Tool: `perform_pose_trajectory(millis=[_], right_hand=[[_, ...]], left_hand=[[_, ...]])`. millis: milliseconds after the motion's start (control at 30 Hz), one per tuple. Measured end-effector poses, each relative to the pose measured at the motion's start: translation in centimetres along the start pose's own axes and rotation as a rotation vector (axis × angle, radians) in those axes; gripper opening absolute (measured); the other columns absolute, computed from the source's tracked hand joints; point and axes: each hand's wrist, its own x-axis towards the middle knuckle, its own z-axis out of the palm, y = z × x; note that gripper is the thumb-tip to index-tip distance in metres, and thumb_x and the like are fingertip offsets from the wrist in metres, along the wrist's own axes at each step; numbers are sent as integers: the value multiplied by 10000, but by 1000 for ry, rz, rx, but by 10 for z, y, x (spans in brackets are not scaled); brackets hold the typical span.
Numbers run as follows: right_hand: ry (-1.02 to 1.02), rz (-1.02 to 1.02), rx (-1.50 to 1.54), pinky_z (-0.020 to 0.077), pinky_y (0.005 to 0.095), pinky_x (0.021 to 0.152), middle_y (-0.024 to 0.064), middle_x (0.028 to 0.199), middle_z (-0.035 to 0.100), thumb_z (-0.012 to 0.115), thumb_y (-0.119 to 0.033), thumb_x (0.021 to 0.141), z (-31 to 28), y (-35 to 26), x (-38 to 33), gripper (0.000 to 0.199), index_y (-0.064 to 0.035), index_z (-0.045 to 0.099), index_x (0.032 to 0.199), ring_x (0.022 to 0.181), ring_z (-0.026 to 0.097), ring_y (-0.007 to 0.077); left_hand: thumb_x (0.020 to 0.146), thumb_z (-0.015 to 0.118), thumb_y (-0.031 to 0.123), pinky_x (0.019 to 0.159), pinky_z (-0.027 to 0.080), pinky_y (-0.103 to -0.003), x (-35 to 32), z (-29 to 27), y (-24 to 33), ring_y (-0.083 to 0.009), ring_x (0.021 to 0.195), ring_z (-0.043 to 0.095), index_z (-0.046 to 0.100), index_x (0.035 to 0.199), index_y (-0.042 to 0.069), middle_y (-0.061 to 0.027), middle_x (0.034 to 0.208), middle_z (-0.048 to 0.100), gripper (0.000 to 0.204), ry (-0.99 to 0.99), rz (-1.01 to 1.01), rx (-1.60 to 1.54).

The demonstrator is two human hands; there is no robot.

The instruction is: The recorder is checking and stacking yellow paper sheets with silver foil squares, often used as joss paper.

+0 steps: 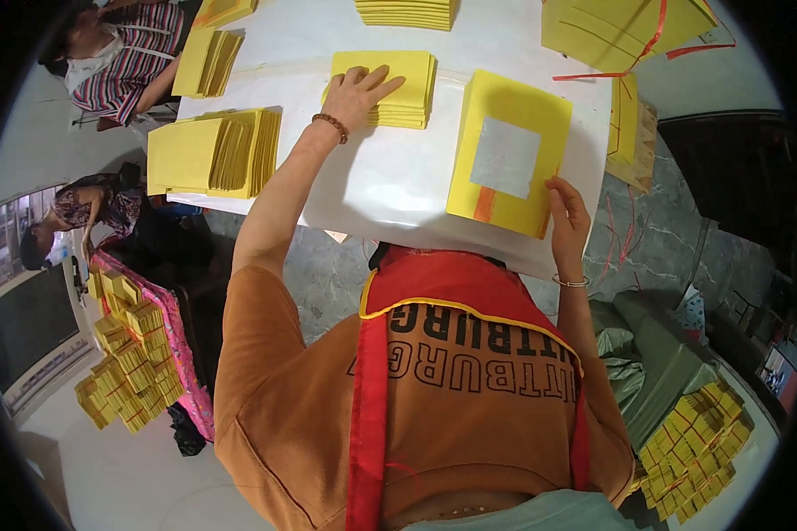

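My left hand (359,91) lies flat with fingers spread on a stack of plain yellow paper sheets (402,81) near the middle of the white table (390,177). A brown bead bracelet circles that wrist. My right hand (568,215) grips the near right corner of a second yellow stack (510,150) whose top sheet carries a silver square and an orange stripe. That stack lies tilted at the table's near right. A thin bangle is on my right wrist.
More yellow stacks lie at the left (212,152), far left (206,60) and far middle (407,12). A bundle tied with red string (624,26) is far right. Two people sit at the left. Bundled packets are piled on the floor left (128,363) and right (695,438).
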Motion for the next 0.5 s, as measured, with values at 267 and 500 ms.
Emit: perform_pose_trajectory(millis=[267,500], right_hand=[[-26,-108,-279,435,284,809,78,987,630,561,-110,874,10,-1,-1,195,-29,617,1042,947,568,163],[-90,-405,-578,374,362,885,59,1039,615,626,-131,799,8,-7,3,228,-87,626,1023,1057,532,253]], left_hand=[[733,595,180,1023,264,-473,-11,3,17,-317,1254,297,177,1431,289,-74,1473,196,821,-153,-38,119],[699,684,322,1014,287,-487,-5,-19,10,-323,1248,326,192,1426,270,-98,1437,263,880,-184,32,44]])
